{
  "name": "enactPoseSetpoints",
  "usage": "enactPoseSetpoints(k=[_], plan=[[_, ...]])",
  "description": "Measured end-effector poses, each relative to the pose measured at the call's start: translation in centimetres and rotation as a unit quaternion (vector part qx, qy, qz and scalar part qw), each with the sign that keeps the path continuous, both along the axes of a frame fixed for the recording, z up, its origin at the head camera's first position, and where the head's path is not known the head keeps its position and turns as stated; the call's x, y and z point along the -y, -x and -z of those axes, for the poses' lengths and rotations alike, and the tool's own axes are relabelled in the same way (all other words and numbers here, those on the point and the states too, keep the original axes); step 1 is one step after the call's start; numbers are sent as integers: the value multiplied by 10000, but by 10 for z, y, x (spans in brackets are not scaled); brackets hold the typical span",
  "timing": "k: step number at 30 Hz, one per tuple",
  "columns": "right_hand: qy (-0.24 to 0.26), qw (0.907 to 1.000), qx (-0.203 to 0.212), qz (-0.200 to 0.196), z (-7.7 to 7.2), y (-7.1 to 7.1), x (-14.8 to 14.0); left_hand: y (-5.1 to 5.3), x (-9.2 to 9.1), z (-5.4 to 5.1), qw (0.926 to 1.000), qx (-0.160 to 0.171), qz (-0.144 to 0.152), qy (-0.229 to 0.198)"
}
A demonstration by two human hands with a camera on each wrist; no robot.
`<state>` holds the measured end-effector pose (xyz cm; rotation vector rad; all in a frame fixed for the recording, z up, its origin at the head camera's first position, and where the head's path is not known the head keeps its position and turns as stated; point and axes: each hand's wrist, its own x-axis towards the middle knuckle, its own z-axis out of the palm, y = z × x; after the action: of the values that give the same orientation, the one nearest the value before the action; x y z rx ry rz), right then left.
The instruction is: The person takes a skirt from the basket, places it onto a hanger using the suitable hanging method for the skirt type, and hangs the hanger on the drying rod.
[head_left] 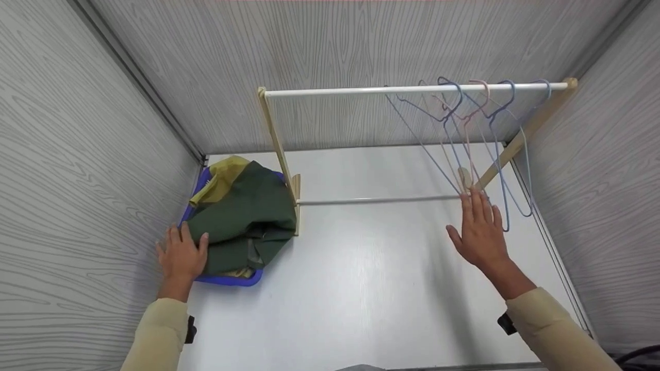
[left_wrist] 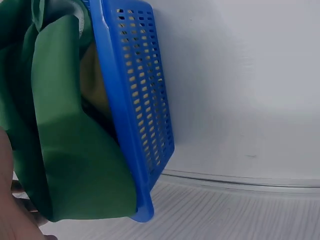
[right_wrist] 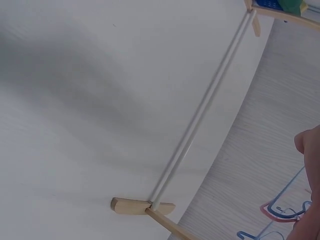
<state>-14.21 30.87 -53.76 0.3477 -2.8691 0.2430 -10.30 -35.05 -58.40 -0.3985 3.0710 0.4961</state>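
My left hand (head_left: 181, 257) rests with extended fingers at the left side of a dark green garment (head_left: 258, 198). The garment lies heaped in a blue plastic basket (head_left: 227, 281), with a mustard-yellow cloth (head_left: 227, 178) behind it. In the left wrist view, green fabric (left_wrist: 75, 165) drapes over the basket's perforated side, and part of the hand shows at the left edge. My right hand (head_left: 482, 237) reaches forward, fingers straight, near the lower ends of several hangers; whether it touches them I cannot tell. Blue hangers (head_left: 513, 95) and a pink hanger (head_left: 488, 93) hang from the rack's white rod (head_left: 330, 93).
The clothes rack has wooden side posts (head_left: 273, 129) and a lower bar (head_left: 361, 200) close to the white tabletop (head_left: 356, 288). Its left post stands against the basket. Grey wood-patterned panels (head_left: 103, 154) enclose the back and both sides.
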Motion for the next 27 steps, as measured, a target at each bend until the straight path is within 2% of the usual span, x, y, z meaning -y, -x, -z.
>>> enactPoseSetpoints(k=[3,7,10,13,18,20,22,27], plan=[[97,9999,40,107,1,1,1,-1,4,2,9999,129,-63,-30],[399,9981,186,440,-2,5,2,2,4,3,9990,436,-74,-73],[506,9963,153,675,-6,13,1,5,1,5,9975,652,-95,-259],[468,9961,38,749,-11,22,-1,8,-2,9,9967,746,-36,-330],[567,9958,-172,693,-22,38,-3,6,-6,15,9976,651,183,-162],[684,9951,-137,704,-24,44,-3,5,-7,17,9980,568,250,-128],[749,9943,14,759,-26,48,-4,4,-8,20,9985,425,313,-127],[754,9919,567,848,-27,53,-4,4,-10,24,9975,109,187,-666]])
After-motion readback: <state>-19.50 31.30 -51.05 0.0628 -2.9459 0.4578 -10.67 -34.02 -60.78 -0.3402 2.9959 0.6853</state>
